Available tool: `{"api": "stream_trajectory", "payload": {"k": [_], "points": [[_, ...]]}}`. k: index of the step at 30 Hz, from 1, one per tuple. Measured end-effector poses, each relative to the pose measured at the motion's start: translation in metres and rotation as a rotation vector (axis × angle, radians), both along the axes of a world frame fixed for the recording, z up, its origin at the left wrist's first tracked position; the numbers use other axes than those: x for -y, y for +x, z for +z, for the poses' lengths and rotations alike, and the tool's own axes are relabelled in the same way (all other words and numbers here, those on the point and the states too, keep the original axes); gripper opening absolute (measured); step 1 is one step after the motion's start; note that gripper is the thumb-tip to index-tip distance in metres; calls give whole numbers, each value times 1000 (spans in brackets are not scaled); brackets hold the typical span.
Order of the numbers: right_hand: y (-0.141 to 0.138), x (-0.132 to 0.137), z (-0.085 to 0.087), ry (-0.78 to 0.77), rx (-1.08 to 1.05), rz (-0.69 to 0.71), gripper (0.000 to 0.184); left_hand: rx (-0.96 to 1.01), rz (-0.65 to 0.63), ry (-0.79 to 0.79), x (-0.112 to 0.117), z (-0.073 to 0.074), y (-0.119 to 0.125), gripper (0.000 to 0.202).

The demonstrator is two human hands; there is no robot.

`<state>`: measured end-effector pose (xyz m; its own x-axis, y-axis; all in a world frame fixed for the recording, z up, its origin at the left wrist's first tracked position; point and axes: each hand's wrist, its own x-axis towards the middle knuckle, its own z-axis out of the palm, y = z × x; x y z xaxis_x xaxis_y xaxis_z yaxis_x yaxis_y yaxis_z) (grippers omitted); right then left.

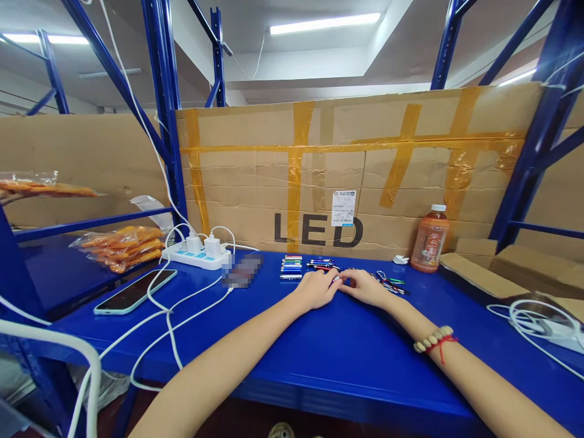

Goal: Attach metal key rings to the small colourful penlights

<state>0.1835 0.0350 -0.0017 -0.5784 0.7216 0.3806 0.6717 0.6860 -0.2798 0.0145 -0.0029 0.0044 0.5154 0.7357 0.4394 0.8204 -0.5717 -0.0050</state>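
My left hand (318, 288) and my right hand (364, 288) meet over the blue table, fingertips nearly touching. Both have their fingers curled in. A small pale bit shows between the fingertips, too small to make out. Just left of my left hand, several pens (291, 267) lie side by side in a neat stack of rows. More pens (325, 264) lie right behind my hands, partly hidden by them. Beyond my right hand is a loose, criss-crossed pile of pens (387, 281) in dark and green colours.
A power strip (196, 255) with white plugs and cables, and a phone (135, 292), lie at the left. Orange packets (130, 246) sit beyond the frame post. An orange drink bottle (430, 239), an open carton (524, 267) and a coiled cable (538, 322) stand at the right.
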Motion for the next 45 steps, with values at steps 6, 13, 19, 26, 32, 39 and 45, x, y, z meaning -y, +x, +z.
{"api": "stream_trajectory", "payload": {"k": [6,13,19,26,32,39,45], "points": [[-1,-1,0,14,46,6,23,5,-3,7,-1,-1,0,31],[-1,0,2,6,51,4,23,19,17,-14,-2,-1,-1,33],[0,0,1,-7,45,5,24,26,18,-33,-5,-2,-1,37],[-1,-3,0,-70,-114,-63,26,84,11,-101,-7,-2,-2,33],[3,-4,5,-74,-420,-185,34,198,-14,-169,-9,0,-4,27],[-4,0,9,-259,-664,-84,50,289,-101,-217,-15,-5,-4,29],[-7,8,16,-398,-773,-90,49,354,-99,-250,-15,-5,-4,26]]}}
